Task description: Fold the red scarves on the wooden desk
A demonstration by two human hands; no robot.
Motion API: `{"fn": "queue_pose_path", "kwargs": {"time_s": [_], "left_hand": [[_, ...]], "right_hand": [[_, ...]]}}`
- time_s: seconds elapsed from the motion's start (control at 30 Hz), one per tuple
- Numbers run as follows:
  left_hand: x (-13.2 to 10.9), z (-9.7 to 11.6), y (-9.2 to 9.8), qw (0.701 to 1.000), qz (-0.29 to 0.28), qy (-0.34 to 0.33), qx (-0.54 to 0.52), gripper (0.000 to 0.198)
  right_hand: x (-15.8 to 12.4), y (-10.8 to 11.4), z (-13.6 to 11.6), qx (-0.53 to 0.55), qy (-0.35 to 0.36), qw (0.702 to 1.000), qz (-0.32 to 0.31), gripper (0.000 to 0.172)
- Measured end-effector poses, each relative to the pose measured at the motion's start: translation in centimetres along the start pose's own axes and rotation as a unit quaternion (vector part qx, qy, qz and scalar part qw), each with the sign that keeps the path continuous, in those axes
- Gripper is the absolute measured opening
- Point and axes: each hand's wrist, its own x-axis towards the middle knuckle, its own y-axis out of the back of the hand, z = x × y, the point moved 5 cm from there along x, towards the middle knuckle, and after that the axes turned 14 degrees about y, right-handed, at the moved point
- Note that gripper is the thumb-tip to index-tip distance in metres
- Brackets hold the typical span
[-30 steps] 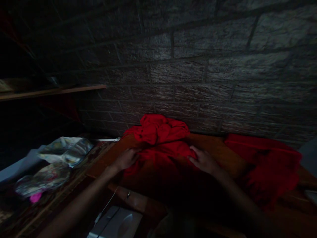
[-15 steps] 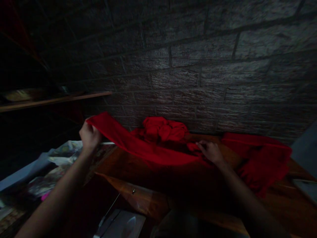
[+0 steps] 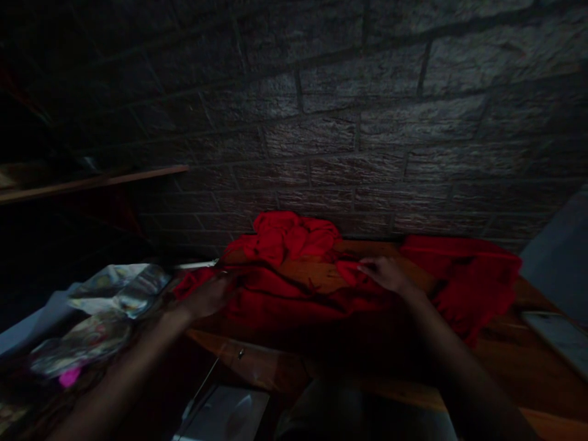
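Observation:
A length of red cloth lies loosely across the wooden table. My left hand is low over its left part; its fingers are dark and blurred, so whether they grip the fabric cannot be made out. At the cloth's right end, my right hand pinches a red fold between thumb and fingers. Behind, close to the wall, sits a bunched heap of red fabric. A folded red cloth with a fringed edge rests to the right of my right hand.
The wooden table backs onto a dark brick wall. Crumpled plastic bags lie at the left, below a wooden shelf. A flat pale device is at the right edge. A small drawer knob shows in front.
My left hand has come down and to the right, and the raised strip of red cloth now lies on the table. My right hand still holds its end, barely moved.

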Motion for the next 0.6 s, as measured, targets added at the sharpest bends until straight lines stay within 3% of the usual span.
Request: {"fn": "queue_pose_path", "kwargs": {"time_s": [0.03,0.07,0.2,0.3,0.43,0.6], "left_hand": [[-0.4,2.2,-2.3,0.996,-0.073,-0.044,0.040,0.045],[-0.7,4.4,-4.4,0.989,-0.112,-0.076,0.062,0.044],[-0.7,12.5,-12.1,0.973,-0.160,-0.156,0.049,0.035],[-0.1,17.0,-17.6,0.962,-0.177,-0.209,0.022,0.037],[1.5,20.3,-22.4,0.961,-0.148,-0.234,0.030,0.034],[3.5,21.5,-24.6,0.959,-0.167,-0.230,0.011,0.033]], "right_hand": [[0.0,0.3,0.0,0.002,-0.003,1.000,0.023,0.034],[0.1,0.5,0.0,0.005,-0.007,0.999,0.050,0.036],[0.2,1.1,0.3,0.051,-0.022,0.987,0.149,0.040],[0.1,0.8,1.0,0.087,-0.030,0.990,0.109,0.041],[-0.7,1.4,2.5,0.144,-0.031,0.989,0.010,0.043],[-1.9,2.8,4.9,0.128,-0.080,0.988,-0.016,0.037]]}}
